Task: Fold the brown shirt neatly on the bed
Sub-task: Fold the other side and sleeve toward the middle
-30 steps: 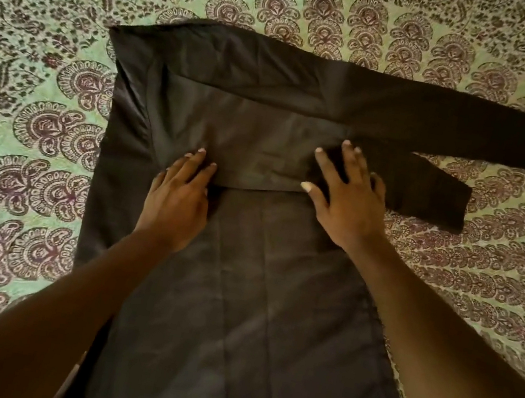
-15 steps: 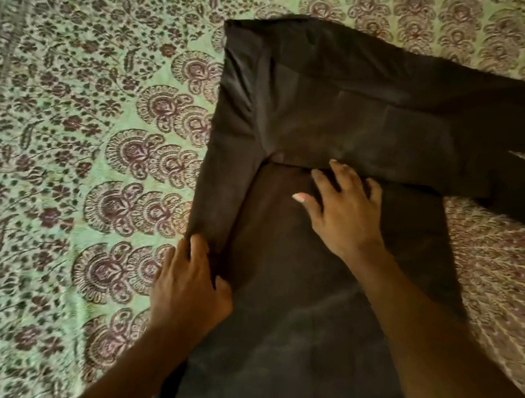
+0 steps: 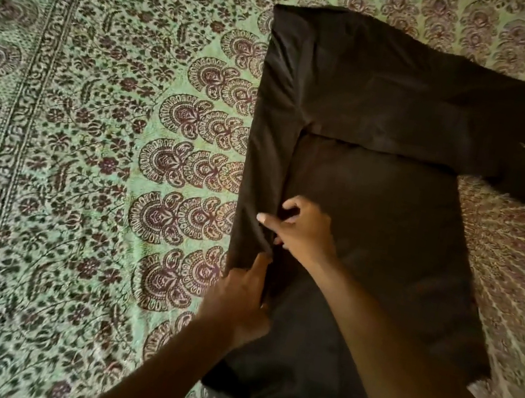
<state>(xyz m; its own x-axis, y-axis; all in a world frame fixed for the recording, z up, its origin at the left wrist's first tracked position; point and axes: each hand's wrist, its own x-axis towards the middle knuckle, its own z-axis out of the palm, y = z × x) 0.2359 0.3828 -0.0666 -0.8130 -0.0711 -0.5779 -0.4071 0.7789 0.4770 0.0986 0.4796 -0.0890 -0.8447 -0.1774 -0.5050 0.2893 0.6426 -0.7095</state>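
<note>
Brown shirt [image 3: 386, 237] lies flat on the bedspread [image 3: 85, 169], toward the right side of the bed, and looks partly folded: its left side panel is turned in along a long crease and one sleeve [image 3: 470, 153] is laid across the chest. The left hand [image 3: 237, 302] rests on that crease, fingers fairly closed, seemingly pinching the cloth. The right hand [image 3: 301, 229] is half curled, gripping the fold edge. The right side and lengthwise folds seem left to do. The far sleeve runs off frame, and forearms hide the hem

Right hand [image 3: 301, 231] has slid from the sleeve fold to the shirt's [image 3: 386, 237] left flap — beside the left hand [image 3: 237, 299].
</note>
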